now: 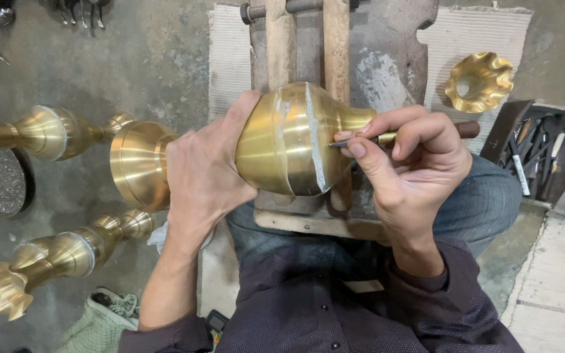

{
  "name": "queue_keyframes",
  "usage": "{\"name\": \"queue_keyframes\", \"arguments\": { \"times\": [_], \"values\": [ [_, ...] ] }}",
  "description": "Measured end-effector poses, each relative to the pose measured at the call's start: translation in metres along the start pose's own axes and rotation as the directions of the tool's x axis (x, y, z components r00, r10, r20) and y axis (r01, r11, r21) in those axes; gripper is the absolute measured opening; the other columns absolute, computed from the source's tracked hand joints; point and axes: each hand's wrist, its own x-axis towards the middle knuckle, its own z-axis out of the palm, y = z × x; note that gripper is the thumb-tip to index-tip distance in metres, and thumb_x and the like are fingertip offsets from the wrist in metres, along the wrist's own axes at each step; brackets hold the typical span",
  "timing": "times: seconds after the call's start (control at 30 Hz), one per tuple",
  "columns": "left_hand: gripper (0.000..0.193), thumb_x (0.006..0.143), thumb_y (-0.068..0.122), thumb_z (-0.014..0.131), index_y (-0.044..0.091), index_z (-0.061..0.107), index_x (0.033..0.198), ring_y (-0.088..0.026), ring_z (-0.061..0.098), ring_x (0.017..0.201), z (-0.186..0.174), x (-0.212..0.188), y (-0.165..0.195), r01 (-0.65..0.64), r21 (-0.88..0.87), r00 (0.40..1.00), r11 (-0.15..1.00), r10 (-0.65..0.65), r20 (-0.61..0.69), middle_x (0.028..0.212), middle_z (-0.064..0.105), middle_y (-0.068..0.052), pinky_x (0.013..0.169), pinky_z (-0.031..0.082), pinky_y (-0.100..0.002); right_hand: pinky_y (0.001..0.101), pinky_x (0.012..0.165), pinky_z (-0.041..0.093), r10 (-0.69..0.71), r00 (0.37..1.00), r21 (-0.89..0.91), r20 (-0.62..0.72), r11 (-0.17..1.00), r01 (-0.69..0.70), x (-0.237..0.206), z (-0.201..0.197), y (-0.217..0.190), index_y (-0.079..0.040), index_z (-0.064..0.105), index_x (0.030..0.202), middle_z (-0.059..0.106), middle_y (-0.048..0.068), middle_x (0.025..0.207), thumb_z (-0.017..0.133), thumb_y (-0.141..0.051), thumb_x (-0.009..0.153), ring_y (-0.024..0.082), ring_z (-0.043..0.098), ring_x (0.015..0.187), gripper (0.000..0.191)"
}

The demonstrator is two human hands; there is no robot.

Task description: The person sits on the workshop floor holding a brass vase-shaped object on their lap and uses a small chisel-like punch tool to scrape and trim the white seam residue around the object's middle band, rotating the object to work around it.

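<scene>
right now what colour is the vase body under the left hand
Shiny gold brass with a dull grey seam band, on the vase body; head view.

Single head-worn view. The camera looked steeply down from above the seated person's chest, close to the work, facing forward over the lap toward the wooden stand (308, 39) on the concrete floor (132, 59). The brass vase body (289, 140) filled the centre; no second view was supplied.

Brass vases (47, 134) on concrete floor (145, 59)
</scene>
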Motion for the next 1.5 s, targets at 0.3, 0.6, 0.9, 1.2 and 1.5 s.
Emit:
{"name": "queue_keyframes", "arguments": {
  "times": [0.3,0.6,0.9,1.2,1.5],
  "values": [
    [0.087,0.065,0.013,0.084,0.021,0.051,0.145,-0.032,0.071,0.078,-0.003,-0.004,0.002,0.001,0.031,1.0,1.0,-0.002,0.021,0.086,0.072,-0.008,0.065,0.049,-0.044,0.0265,0.085,0.066,0.036,0.998,0.059,-0.059,0.998,-0.033,-0.001,0.003,0.0,-0.003,0.048,0.098,0.068,0.015,0.103,0.074,0.014,0.104,0.02,0.075,0.092,0.031],
    [0.101,0.068,0.026,0.095,0.021,0.043,0.154,-0.025,0.068,0.092,0.024,-0.018,-0.019,-0.268,0.18,0.927,0.946,0.304,-0.22,0.11,0.068,-0.008,0.075,0.05,-0.039,0.0246,0.082,0.065,0.005,0.999,0.025,-0.045,1.0,-0.004,0.0,0.002,0.002,-0.003,0.049,0.096,0.069,0.015,0.104,0.076,0.013,0.104,0.018,0.075,0.09,0.032],
    [0.097,0.064,0.019,0.092,0.022,0.051,0.152,-0.024,0.063,0.076,0.02,-0.014,-0.018,-0.209,0.176,0.957,0.962,0.238,-0.166,0.091,0.063,-0.004,0.068,0.049,-0.039,0.0262,0.085,0.067,0.01,1.0,0.02,-0.007,1.0,-0.01,0.001,-0.001,0.001,-0.005,0.049,0.094,0.069,0.014,0.103,0.075,0.012,0.104,0.018,0.076,0.093,0.033],
    [0.099,0.057,0.012,0.086,0.021,0.053,0.15,-0.026,0.063,0.073,0.013,-0.008,-0.014,-0.159,0.146,0.979,0.976,0.175,-0.106,0.085,0.061,-0.004,0.065,0.05,-0.04,0.0265,0.086,0.066,0.035,0.999,0.037,-0.009,0.999,-0.034,0.001,-0.001,0.0,-0.005,0.047,0.093,0.068,0.014,0.103,0.074,0.014,0.104,0.019,0.076,0.093,0.035],
    [0.092,0.066,0.014,0.085,0.021,0.051,0.151,-0.026,0.064,0.07,0.008,-0.002,-0.011,-0.144,0.101,0.985,0.984,0.152,-0.076,0.079,0.062,-0.004,0.063,0.05,-0.041,0.0265,0.085,0.066,0.036,0.999,0.015,-0.008,0.999,-0.036,0.002,-0.002,0.0,-0.005,0.047,0.092,0.068,0.014,0.103,0.074,0.015,0.103,0.019,0.076,0.093,0.036]
  ]
}}
